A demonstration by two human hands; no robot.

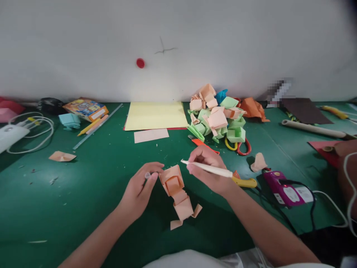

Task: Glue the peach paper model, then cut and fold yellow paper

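Note:
A peach folded-paper figure (183, 208) lies on the green table in front of me, with a hollow box-like head and small paper strips at its lower end. My left hand (139, 188) is at the figure's upper left, fingertips at its edge. Between that hand's thumb and fingers sits a small clear cap (147, 175). My right hand (210, 169) grips a cream-coloured pen (214, 169), its tip pointing left, above and to the right of the paper head. The pen tip is apart from the paper.
Behind stand yellow sheets (156, 115), a pale paper strip (151, 136) and a heap of folded paper pieces (216, 117). Scissors (244, 147) and an orange cutter (205, 145) lie before it. At right are a yellow-handled tool (245, 182) and a purple corded box (287, 190).

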